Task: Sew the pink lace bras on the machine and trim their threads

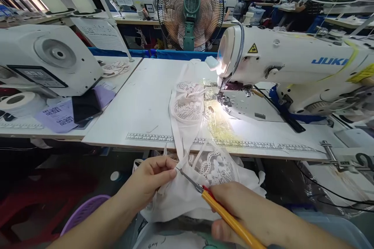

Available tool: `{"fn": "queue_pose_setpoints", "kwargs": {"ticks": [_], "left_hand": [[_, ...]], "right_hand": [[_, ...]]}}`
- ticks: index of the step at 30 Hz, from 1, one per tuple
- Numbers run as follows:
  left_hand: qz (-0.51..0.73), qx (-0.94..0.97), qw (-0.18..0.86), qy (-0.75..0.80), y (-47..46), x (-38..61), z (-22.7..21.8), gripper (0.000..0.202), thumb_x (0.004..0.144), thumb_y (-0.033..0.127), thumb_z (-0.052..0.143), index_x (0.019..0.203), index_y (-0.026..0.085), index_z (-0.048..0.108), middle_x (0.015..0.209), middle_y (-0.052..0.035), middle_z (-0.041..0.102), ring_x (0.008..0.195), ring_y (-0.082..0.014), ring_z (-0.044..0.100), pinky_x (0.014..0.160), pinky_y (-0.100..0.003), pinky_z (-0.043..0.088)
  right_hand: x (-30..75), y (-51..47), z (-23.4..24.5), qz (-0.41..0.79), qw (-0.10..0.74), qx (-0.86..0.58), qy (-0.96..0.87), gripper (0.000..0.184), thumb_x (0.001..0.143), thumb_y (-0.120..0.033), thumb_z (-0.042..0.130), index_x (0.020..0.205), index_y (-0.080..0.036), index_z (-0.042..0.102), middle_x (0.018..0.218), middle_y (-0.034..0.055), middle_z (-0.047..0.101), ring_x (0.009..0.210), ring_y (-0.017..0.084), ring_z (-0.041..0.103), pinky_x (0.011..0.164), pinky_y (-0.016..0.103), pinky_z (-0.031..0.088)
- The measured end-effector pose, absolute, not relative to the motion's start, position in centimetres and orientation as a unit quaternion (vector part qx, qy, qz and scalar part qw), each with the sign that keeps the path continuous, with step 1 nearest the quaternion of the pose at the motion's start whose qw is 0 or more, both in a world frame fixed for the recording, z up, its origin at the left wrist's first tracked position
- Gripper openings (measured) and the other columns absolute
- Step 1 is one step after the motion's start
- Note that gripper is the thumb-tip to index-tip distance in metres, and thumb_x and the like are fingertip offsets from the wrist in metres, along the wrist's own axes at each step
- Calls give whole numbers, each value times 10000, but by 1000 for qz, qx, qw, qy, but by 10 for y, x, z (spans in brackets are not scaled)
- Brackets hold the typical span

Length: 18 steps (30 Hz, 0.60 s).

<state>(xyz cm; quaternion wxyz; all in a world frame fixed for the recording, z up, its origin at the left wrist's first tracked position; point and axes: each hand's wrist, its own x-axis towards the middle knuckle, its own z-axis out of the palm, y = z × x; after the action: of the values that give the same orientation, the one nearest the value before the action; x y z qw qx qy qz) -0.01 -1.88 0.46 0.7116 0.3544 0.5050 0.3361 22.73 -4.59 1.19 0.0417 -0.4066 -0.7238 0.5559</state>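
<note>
Your left grip (150,175) pinches the white lace garment (182,202) just before the counter (146,97), while your right grip (238,202) clasps an orange-handled tool (230,220).

1. Widest lane here: left of the sewing machine (280,58), beyond the lace garment (188,109), the desk (140,97) gives a broad, flat run for a hand.
2. But look, that garment trails over the near edge, blocking a low sweep toward the sewing machine; above it, there's air.
3. Tight under the sewing machine's head, little height at the needle!
4. Beneath the sewing machine's arm, a long black bar (288,118) slants across the gap.
5. Behind and left of the sewing machine, the fan (191,7) walls off the far side.
6. Nearer than the sewing machine, an orange-handled tool (230,218) bars the way between both hands.
</note>
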Motion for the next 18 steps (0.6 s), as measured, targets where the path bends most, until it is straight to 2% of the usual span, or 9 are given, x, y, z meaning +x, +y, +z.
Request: {"fn": "queue_pose_setpoints", "kwargs": {"ticks": [4, 9, 14, 18], "left_hand": [[333, 344, 700, 530, -19, 0, 6, 276, 482, 316, 821, 570, 135, 632, 532, 9, 578, 490, -85, 479, 475, -182, 357], [327, 354, 687, 544, -19, 1, 7, 266, 493, 304, 792, 566, 135, 599, 525, 11, 564, 483, -85, 459, 474, -187, 339], [318, 377, 683, 538, -18, 0, 4, 269, 514, 314, 778, 568, 143, 577, 523, 23, 533, 480, -79, 430, 462, -182, 323], [312, 417, 659, 543, -22, 0, 7, 250, 558, 328, 755, 584, 149, 583, 543, 20, 529, 488, -86, 432, 465, -187, 331]], "right_hand": [[224, -45, 16, 558, 44, -411, -719, 366, 743, -475, 619, 653, -188, 412, 589, -59, 384, 526, 81, 270, 426, 200, 207], [222, -49, 10, 584, 40, -445, -678, 368, 673, -452, 719, 657, -193, 457, 596, -50, 456, 531, 91, 329, 440, 197, 239], [220, -54, -6, 637, 60, -449, -624, 369, 725, -489, 667, 670, -190, 460, 594, -52, 411, 532, 86, 306, 456, 199, 261], [227, -53, -3, 594, 96, -467, -648, 404, 746, -537, 610, 642, -193, 426, 608, -42, 393, 545, 96, 313, 472, 209, 290]]}}
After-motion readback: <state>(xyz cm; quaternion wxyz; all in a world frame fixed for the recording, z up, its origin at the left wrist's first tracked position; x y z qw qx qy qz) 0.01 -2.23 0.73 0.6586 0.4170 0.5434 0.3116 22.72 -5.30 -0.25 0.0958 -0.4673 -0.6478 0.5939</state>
